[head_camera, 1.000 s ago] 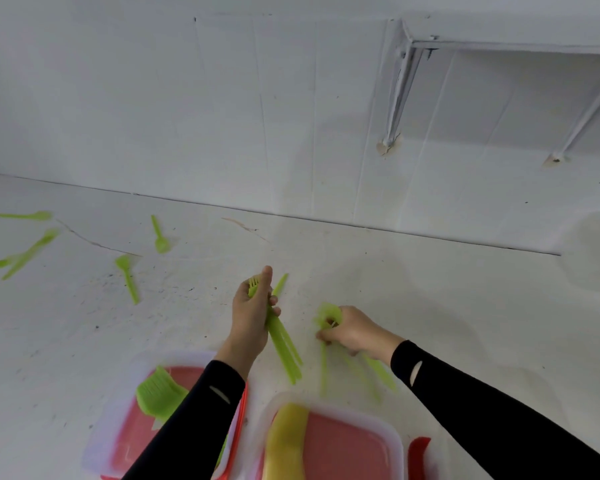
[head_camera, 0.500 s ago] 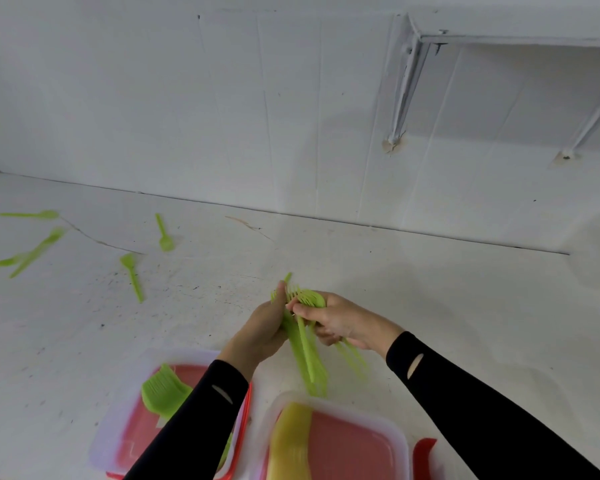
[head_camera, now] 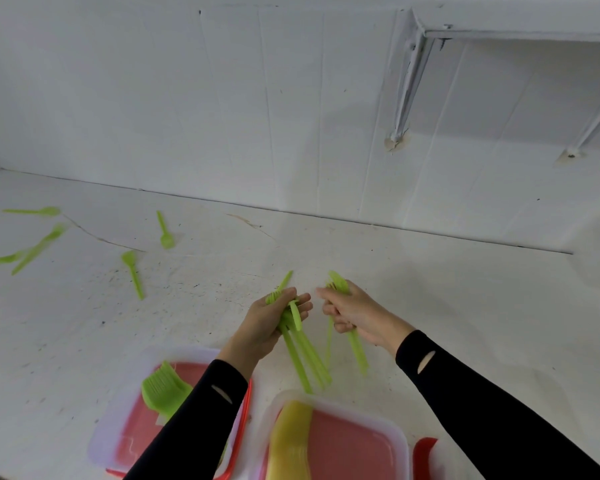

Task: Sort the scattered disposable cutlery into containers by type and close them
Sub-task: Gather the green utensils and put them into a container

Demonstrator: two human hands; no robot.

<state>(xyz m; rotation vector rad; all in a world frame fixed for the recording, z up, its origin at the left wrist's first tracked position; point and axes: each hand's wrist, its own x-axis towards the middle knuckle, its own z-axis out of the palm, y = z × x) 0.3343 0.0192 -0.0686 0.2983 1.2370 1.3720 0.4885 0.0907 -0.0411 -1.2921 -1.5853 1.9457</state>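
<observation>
My left hand (head_camera: 271,320) grips a bundle of green plastic forks (head_camera: 300,355), handles pointing down toward me. Just to its right, my right hand (head_camera: 352,313) holds a smaller bunch of green cutlery (head_camera: 355,344), its heads sticking out above the fingers. The two hands are a little apart above the white counter. Below them sit two translucent containers with red bases: the left container (head_camera: 118,420) holds a stack of green forks (head_camera: 163,389), the right container (head_camera: 378,427) holds yellow cutlery (head_camera: 291,441).
Several green spoons lie loose on the counter to the far left, among them one spoon (head_camera: 165,232) and another spoon (head_camera: 132,271). A red lid edge (head_camera: 423,452) shows at the bottom right. A white tiled wall (head_camera: 257,116) backs the counter.
Half a second ago both hands met around one bundle. They have since drawn apart, each keeping some of the green cutlery.
</observation>
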